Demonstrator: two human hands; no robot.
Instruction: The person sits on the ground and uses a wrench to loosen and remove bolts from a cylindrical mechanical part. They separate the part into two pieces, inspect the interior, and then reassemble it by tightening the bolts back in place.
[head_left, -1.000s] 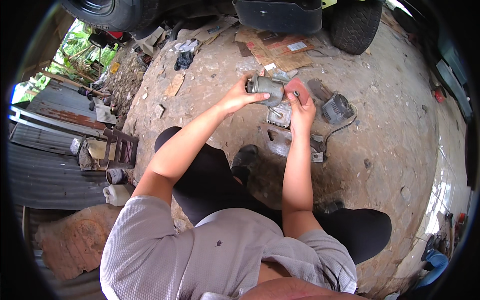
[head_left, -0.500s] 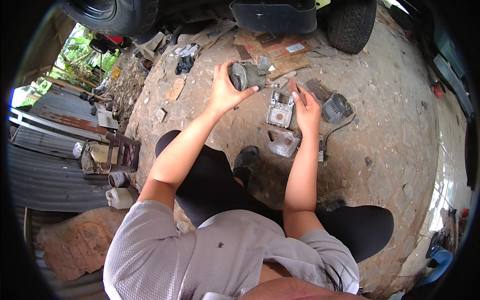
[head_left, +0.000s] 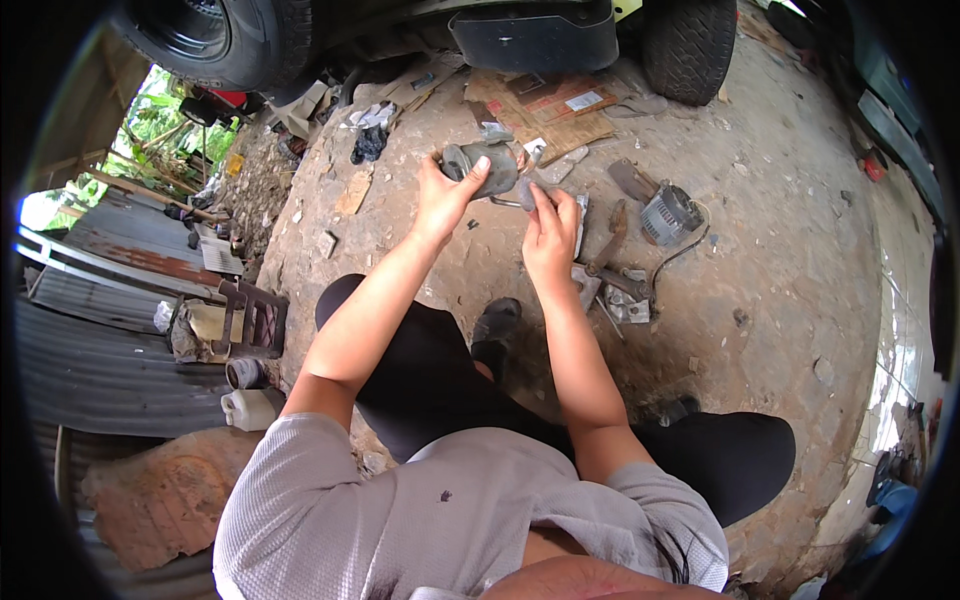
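My left hand [head_left: 442, 203] is wrapped round a grey cylindrical metal housing [head_left: 496, 168], tilted on its side above the ground. Its thumb lies along the upper side. Pinched in the fingers of my right hand [head_left: 550, 236] is a small flat piece, apparently sandpaper [head_left: 526, 193], close against the housing's right end. Whether the two touch, I cannot tell. Copper-coloured bits show at that end. Beyond my right wrist lie a rusty metal arm [head_left: 612, 236] and cast metal parts [head_left: 628, 305], partly hidden by my forearm.
A ribbed motor [head_left: 670, 216] with a cable lies on the rough ground to the right. Flattened cardboard [head_left: 548, 112] is spread ahead, below a vehicle with a tyre [head_left: 690, 50]. At left stand a white jug [head_left: 250, 409] and corrugated sheets [head_left: 110, 365].
My right hand has moved left, bringing the flat piece up to the housing. My left hand has turned the housing slightly. The view has shifted a little.
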